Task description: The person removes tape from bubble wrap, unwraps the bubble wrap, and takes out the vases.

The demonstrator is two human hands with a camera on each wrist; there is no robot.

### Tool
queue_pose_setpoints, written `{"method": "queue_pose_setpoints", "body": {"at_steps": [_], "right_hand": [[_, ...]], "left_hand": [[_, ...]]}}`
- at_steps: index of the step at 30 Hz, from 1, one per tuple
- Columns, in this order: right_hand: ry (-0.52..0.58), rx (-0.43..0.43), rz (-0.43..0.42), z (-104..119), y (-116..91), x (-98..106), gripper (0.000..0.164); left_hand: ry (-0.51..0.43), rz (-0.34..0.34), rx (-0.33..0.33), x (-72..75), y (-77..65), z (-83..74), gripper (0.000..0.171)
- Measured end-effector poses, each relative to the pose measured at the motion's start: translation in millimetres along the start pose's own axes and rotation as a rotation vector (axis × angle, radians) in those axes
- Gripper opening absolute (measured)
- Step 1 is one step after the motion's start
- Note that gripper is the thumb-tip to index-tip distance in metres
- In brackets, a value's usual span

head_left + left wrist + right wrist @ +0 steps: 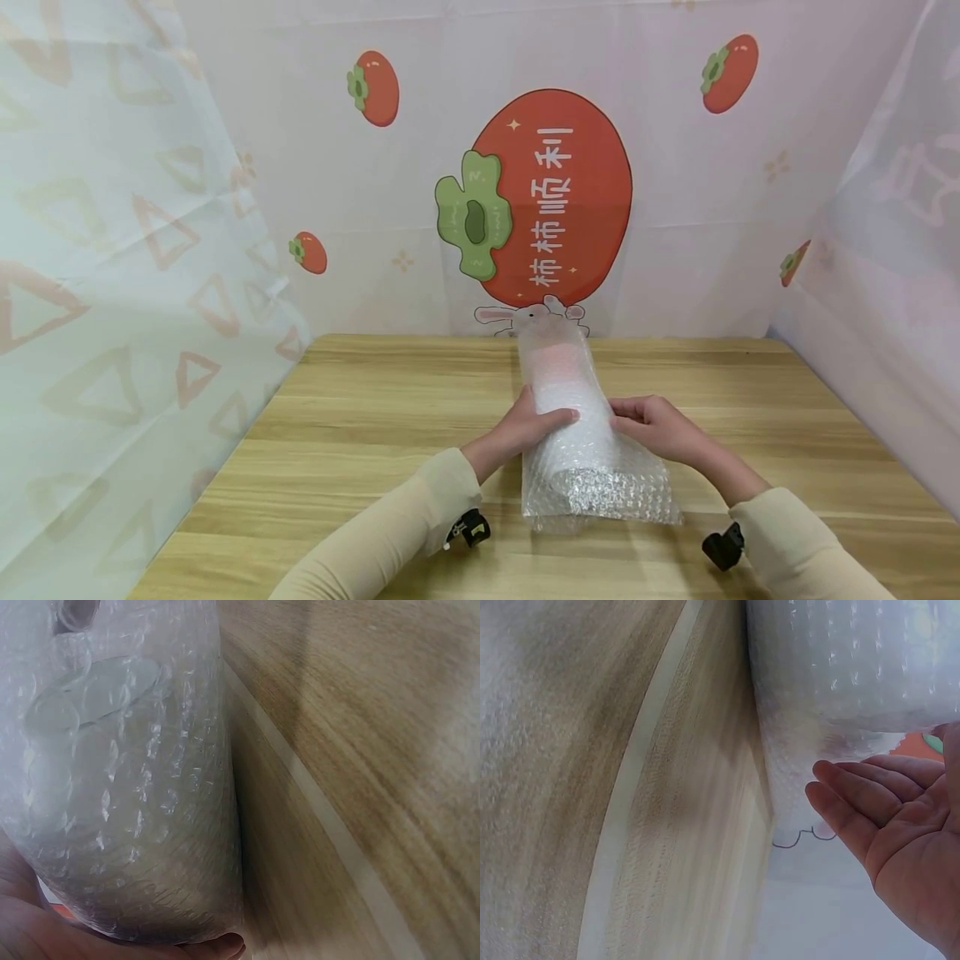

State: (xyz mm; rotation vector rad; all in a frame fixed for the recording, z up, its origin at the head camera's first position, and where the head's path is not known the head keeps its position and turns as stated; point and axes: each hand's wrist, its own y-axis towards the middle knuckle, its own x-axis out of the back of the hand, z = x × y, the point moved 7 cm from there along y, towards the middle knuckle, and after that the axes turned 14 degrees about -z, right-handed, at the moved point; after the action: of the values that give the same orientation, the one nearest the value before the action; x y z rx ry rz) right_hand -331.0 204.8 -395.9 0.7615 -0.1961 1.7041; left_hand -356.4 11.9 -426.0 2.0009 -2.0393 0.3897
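At the far left, a pale hanging sheet [135,250] printed with triangles borders the wood-grain table [360,417]. Next comes a cream sleeve [382,533], reaching in from the near left, with a small black camera [472,527] below its cuff. The left hand [527,425] holds the left side of a bubble-wrap bundle [581,433], thumb laid across the top and fingers around the side and underneath.

The bundle is in the middle of the scene, over the table, running from near to far. Its far part looks reddish through the plastic, and its near part spreads into a loose, glossy flap towards the right. A rounded rim shows through the wrap in the left wrist view; what is inside, I cannot tell. Beyond it, the far backdrop [300,150] carries a big red fruit print [588,217] above a white rabbit print [525,317].

The right hand [660,427] is at the bundle's right edge, thumb touching the wrap and the other fingers only slightly bent; whether it pinches the plastic, I cannot tell. Farther right are another black camera [723,547] and a second cream sleeve [802,542]
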Motion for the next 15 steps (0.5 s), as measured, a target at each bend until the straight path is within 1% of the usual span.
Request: {"method": "queue_pose_setpoints", "body": {"at_steps": [5, 11, 15], "right_hand": [[-0.056, 0.019, -0.025, -0.6, 0.1, 0.0, 0.045], [-0.085, 0.041, -0.024, 1.0, -0.2, -1.3, 0.043], [-0.103, 0.062, -0.022, 3.1, -0.4, -1.6, 0.043]], "left_hand": [[0.004, 0.002, 0.007, -0.8, -0.6, -0.2, 0.106], [0.018, -0.004, 0.02, -0.4, -1.7, -0.3, 0.108], [0.014, -0.008, 0.012, 0.3, -1.9, -1.4, 0.107]]}}
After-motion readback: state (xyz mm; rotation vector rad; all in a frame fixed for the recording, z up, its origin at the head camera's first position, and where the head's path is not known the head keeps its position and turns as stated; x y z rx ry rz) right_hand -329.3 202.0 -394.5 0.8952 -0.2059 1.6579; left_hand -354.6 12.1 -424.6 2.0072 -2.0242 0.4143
